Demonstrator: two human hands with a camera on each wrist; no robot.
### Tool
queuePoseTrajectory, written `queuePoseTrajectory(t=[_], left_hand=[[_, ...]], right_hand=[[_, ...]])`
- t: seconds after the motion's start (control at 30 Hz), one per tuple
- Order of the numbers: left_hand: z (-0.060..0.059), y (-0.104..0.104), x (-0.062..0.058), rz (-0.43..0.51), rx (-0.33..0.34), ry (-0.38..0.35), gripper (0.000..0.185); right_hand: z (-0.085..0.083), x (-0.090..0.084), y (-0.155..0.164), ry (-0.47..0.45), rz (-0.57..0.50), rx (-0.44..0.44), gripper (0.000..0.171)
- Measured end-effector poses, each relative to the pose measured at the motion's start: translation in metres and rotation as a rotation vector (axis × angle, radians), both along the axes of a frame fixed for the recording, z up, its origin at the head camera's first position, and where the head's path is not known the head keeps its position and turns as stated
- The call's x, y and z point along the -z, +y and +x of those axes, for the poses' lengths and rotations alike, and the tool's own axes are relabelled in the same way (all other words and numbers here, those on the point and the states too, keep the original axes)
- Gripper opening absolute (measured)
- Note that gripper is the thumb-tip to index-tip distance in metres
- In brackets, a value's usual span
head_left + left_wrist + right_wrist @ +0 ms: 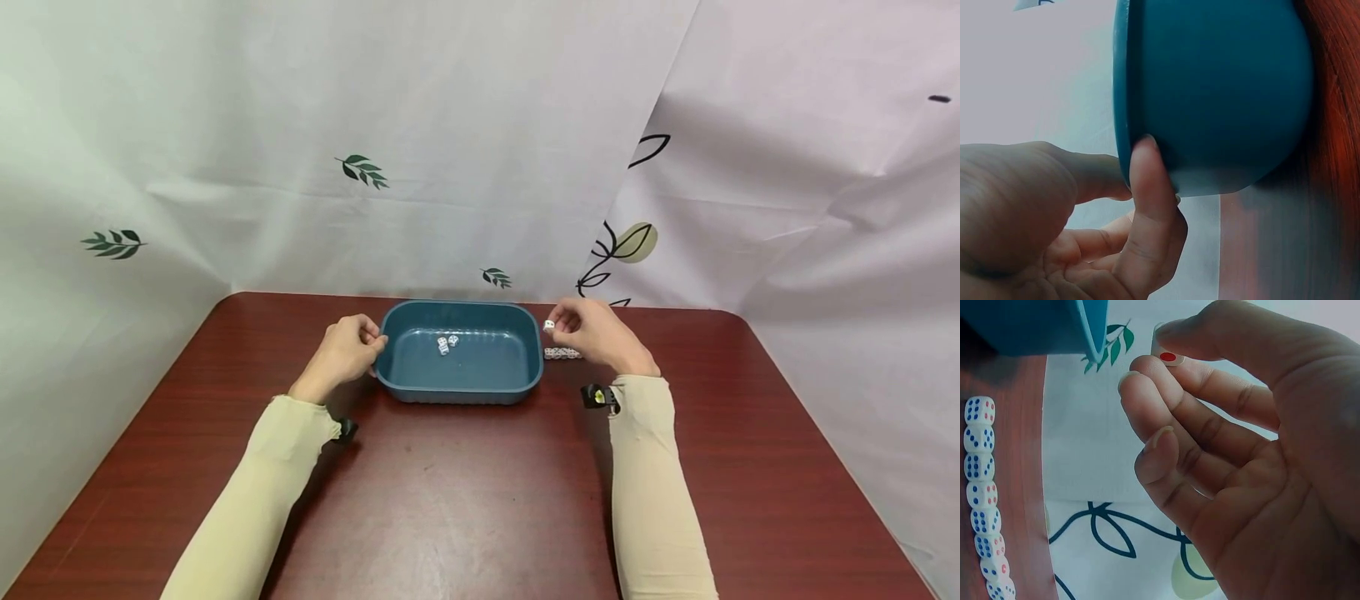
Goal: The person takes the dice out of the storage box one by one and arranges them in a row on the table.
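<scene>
A blue rectangular tub (457, 389) stands on the table, with 3 white dice (444, 345) lying on its floor. At the tub's left end my left hand (347, 350) pinches the rim, thumb on the inner side and a finger (1149, 181) against the outer wall. Just past the right end, my right hand (596, 332) holds a single die (549, 326) between thumb and fingertips, raised above the table. In the right wrist view that die (1168, 358) shows a red dot, partly covered by the thumb. Below this hand runs a row of dice (982, 467).
The reddish-brown wooden table (465, 500) extends toward me and to both sides. Behind it hangs a pale cloth (465, 125) printed with leaves, close to the tub's far side. The row of dice sits right beside the tub's right end.
</scene>
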State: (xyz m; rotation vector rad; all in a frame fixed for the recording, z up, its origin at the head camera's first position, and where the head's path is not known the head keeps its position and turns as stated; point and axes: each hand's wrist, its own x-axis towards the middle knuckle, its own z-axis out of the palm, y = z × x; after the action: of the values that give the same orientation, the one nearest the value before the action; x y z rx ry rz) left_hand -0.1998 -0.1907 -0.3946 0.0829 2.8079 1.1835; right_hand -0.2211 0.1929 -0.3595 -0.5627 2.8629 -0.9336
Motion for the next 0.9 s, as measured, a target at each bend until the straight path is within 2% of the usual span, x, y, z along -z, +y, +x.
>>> queuePoseTrajectory(t=[0.9], left_hand=[[0.000, 0.000, 0.000, -0.007, -0.001, 0.011, 0.021]], right_hand=[[0.005, -0.002, 0.045, -0.017, 0.003, 0.109, 0.018]])
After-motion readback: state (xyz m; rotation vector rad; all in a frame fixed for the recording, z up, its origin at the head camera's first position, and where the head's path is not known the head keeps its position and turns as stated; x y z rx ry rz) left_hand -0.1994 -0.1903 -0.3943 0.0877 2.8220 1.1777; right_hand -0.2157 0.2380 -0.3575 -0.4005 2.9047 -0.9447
